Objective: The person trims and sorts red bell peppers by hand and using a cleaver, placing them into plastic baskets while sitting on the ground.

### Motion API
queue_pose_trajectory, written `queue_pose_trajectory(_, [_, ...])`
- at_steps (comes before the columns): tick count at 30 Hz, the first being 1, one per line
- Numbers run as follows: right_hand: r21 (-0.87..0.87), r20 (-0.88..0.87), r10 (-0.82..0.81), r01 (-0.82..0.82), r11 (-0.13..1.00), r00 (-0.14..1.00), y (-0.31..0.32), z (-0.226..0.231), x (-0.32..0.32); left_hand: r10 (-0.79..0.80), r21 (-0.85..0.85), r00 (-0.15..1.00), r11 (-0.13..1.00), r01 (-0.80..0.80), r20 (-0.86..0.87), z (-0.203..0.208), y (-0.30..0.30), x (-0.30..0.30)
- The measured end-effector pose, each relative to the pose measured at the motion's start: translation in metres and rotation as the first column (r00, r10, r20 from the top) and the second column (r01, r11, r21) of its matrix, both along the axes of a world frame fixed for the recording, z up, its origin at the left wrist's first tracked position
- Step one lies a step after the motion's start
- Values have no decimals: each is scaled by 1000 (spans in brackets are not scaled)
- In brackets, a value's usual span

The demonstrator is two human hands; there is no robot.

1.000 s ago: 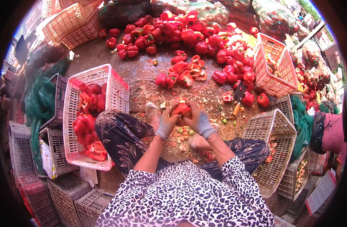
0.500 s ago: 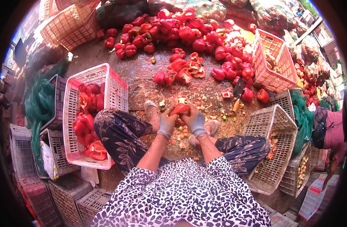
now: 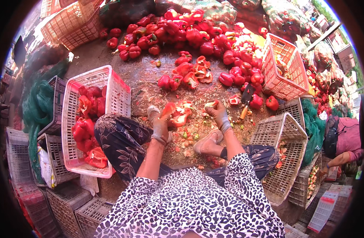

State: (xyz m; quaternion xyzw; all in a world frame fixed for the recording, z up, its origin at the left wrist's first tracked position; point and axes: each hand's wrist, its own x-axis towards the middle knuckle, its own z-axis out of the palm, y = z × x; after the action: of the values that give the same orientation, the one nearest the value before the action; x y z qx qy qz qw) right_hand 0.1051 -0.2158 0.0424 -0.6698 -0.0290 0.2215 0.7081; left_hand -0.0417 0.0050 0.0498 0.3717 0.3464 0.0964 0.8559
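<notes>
The left hand (image 3: 162, 126), gloved, reaches straight forward from the lap and is closed around an opened red pepper (image 3: 177, 115), whose halves splay just right of the fingers. The right hand (image 3: 219, 114), also gloved, is stretched forward to the right of that pepper, its fingers pinched shut on a pale piece of core (image 3: 211, 104) pulled clear of the flesh. A knife (image 3: 246, 99) lies on the ground well to the right of the pepper, beside loose whole ones.

Beyond the pepper the wet ground is bare for a stretch before a clump of cut peppers (image 3: 188, 75) and the big pile (image 3: 197, 35). To its left stands the white crate (image 3: 118, 93) of cleaned halves; to its right and nearer, the tilted beige basket (image 3: 287, 133) with scraps.

Half a second ago both hands were clasped together on the pepper; now they have parted, the right one carrying the core away.
</notes>
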Motion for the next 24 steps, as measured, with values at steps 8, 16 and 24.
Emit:
queue_pose_trajectory(8, [-779,322,404,-3,627,856,-11,107,-31,555,-340,742,827,-447,376,115,78,3])
queue_pose_trajectory(16, [-916,7,719,-284,283,695,30,108,-44,-656,722,748,469,508,-99,75,-50,13])
queue_pose_trajectory(24, [-724,2,435,-299,622,901,15,59,-62,-560,934,818,206,291,-131,41,-47,13])
